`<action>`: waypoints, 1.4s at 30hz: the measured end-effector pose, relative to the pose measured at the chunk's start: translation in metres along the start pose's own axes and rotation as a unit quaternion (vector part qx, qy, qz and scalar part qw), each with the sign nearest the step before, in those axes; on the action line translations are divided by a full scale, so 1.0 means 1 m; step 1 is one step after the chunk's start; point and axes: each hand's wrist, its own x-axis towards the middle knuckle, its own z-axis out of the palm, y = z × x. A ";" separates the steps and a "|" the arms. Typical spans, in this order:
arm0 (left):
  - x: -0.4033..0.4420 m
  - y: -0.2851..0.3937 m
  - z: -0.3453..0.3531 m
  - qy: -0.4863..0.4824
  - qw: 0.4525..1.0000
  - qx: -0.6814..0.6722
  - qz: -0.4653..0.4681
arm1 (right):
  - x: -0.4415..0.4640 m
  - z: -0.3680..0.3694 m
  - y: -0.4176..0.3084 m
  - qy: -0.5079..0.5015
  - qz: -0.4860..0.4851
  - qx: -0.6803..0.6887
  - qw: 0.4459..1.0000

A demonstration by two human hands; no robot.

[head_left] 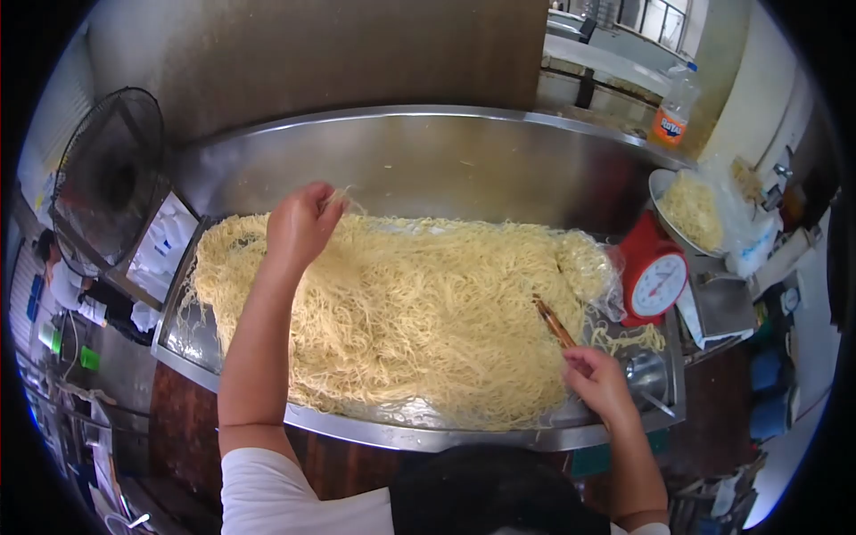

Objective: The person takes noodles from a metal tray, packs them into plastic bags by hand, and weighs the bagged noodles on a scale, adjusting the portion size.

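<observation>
A wide heap of pale yellow noodles (428,312) covers most of a shallow steel tray (357,432). Raised over the heap's left part, my left hand (306,221) is closed, with a few thin noodle strands (346,198) poking out at the fingertips. My right hand (596,379) grips a pair of brown wooden chopsticks (556,325) at the tray's right side. Their dark tips point up and left over the noodles. Beside this hand lie a metal scoop or cup (648,373) and some stray noodles (633,337).
A clear bag of noodles (590,266) leans by a red dial scale (655,281), whose pan (662,183) carries more noodles. An orange-labelled bottle (675,107) stands behind. At left are a large fan (107,183) and, farther off, a person (67,285).
</observation>
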 end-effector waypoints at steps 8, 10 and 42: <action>0.014 0.096 -0.038 0.113 0.951 -0.150 0.246 | 0.045 -0.028 -0.120 0.009 -0.193 0.017 0.981; 0.017 0.112 -0.040 0.077 0.944 -0.177 0.266 | 0.065 -0.031 -0.152 -0.009 -0.218 -0.021 0.976; -0.160 0.036 0.169 -0.147 0.865 -0.475 -0.074 | 0.062 -0.037 -0.145 -0.072 0.034 0.435 0.897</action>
